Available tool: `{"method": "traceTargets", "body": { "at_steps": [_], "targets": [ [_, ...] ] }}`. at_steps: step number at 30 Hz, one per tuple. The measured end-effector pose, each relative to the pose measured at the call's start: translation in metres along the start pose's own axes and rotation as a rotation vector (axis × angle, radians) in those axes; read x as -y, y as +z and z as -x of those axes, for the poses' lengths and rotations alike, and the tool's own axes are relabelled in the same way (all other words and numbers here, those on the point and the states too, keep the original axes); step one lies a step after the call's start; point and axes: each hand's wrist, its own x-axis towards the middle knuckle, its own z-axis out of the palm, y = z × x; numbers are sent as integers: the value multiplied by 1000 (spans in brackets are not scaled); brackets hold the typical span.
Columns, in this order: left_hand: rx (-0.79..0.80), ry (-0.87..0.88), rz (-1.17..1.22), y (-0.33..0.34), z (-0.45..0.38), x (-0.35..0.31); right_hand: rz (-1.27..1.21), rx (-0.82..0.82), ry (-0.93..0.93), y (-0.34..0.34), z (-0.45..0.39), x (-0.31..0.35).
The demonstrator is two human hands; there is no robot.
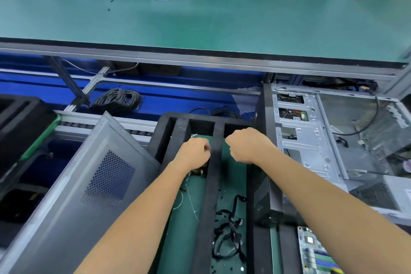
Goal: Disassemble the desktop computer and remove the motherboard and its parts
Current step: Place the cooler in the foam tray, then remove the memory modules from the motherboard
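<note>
Silver gutted computer case (333, 140) lies open; both hands' fingers curled, contents hidden.

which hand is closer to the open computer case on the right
Right. The right hand hovers over the black foam tray, just beside the open computer case. The left hand is farther away, across the tray's middle divider.
</note>
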Motion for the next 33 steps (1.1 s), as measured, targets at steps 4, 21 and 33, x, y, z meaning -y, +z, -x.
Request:
{"method": "traceTargets", "body": {
  "at_steps": [4,21,33],
  "targets": [
    [-85,-12,91,-24,27,-22,-123,-58,27,-16,17,6],
    [-5,72,142,14,186,-107,-489,-267,201,-32,219,2],
    [129,50,78,145,240,-233,-547,78,20,67,360,-28]
  ]
}}
